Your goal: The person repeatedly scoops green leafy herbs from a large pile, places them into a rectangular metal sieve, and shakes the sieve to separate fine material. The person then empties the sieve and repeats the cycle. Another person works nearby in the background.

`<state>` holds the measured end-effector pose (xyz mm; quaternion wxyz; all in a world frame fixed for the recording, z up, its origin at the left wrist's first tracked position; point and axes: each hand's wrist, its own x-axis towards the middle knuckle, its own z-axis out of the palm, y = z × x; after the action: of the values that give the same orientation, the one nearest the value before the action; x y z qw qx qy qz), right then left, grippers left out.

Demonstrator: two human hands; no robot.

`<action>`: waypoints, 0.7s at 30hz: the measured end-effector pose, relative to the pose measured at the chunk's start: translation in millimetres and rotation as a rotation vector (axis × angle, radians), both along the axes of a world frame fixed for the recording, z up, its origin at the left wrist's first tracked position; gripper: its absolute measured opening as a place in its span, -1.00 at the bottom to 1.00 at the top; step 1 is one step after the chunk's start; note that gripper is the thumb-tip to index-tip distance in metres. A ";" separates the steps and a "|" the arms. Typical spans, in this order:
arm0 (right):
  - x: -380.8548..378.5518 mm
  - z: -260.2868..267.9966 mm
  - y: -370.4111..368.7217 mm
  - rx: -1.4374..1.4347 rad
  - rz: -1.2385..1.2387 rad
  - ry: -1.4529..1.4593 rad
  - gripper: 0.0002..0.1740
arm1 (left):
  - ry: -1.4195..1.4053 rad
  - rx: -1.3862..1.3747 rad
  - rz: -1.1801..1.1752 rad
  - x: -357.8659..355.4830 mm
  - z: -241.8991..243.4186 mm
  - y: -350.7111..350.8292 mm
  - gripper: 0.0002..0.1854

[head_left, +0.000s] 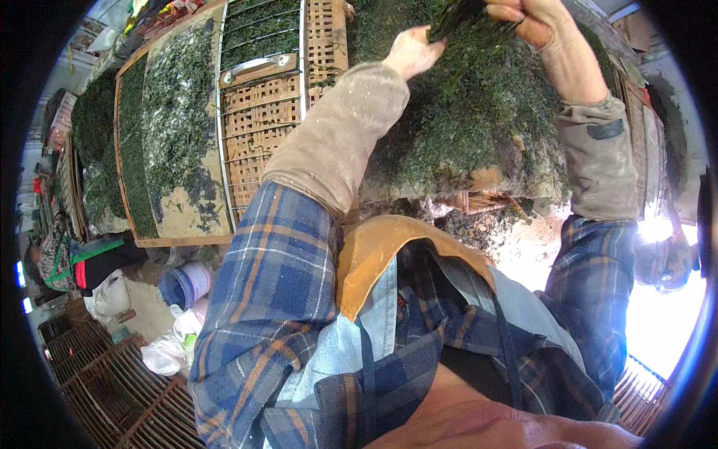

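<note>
Both arms reach forward over a broad surface spread with dark green shredded leaf material (449,118). My left hand (414,51) is closed on the near left end of a dark clump of leaf material (454,21). My right hand (533,22) holds the clump's right side with bent fingers, and its upper part is cut off by the picture's edge. The clump stretches between the two hands, above the spread leaves. Pale leaf-flecked patches (538,174) show along the near edge of the surface.
Left of my arm stand a woven bamboo tray (261,132), a metal-wire rack with a metal handle (258,67), and a wood-framed board (185,210) bearing green leaves. A blue bucket (178,286) and white plastic bags (164,354) lie below. Another person (73,258) is at far left.
</note>
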<state>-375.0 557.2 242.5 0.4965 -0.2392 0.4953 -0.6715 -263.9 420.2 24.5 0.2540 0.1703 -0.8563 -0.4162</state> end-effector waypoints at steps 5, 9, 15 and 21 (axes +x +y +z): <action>-17.7 91.2 8.9 -0.251 -0.146 0.192 -0.72 | -0.598 -0.319 -0.024 64.6 -60.9 9.5 -0.68; -25.1 87.8 8.4 -0.242 -0.162 0.173 -0.74 | -0.968 -0.546 -0.202 107.7 -53.2 16.8 -0.64; -24.0 18.5 25.5 -0.238 -0.043 -0.056 -0.71 | -0.281 -0.331 -0.131 76.7 71.3 14.4 -0.54; -39.2 -4.6 45.9 -0.412 0.084 -0.112 -0.76 | 0.124 0.221 -0.345 10.5 89.8 104.0 -0.66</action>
<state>-414.2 603.0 237.9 0.4914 -0.3184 0.3091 -0.7494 -253.5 524.2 114.3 0.2112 0.0222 -0.8046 -0.5546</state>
